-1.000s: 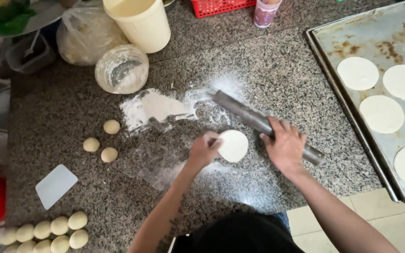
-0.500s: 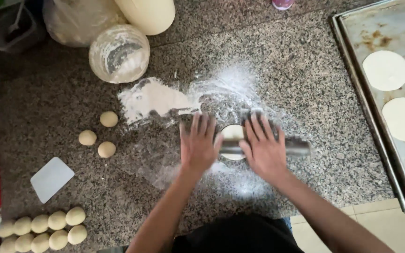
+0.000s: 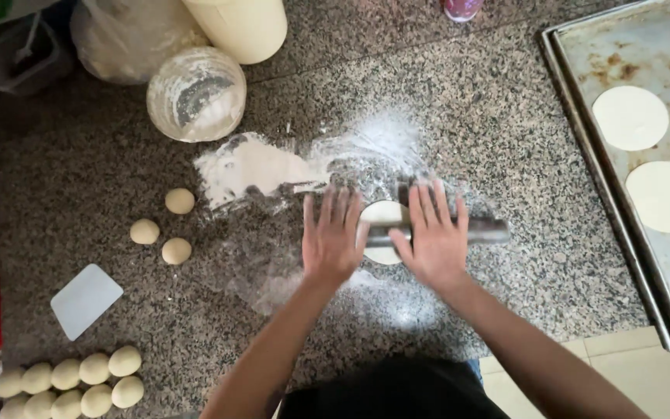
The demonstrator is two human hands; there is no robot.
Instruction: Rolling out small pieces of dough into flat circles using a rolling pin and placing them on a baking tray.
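In the head view, a metal rolling pin (image 3: 428, 231) is being pressed flat under the left hand (image 3: 333, 239) and right hand (image 3: 433, 242), fingers (image 3: 340, 209) spread wide, gripping nothing. A dough disc (image 3: 382, 213) is being pinned beneath it on the counter (image 3: 505, 140). Left of the rolling pin, flour (image 3: 250, 164) and three dough balls (image 3: 163, 226) are lying; right of it, a baking tray (image 3: 583, 132) is holding rolled discs (image 3: 630, 117).

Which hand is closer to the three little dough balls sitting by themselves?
The left hand. It presses on the rolling pin just right of the three dough balls in the picture; the right hand lies farther along the pin, beyond the dough disc.
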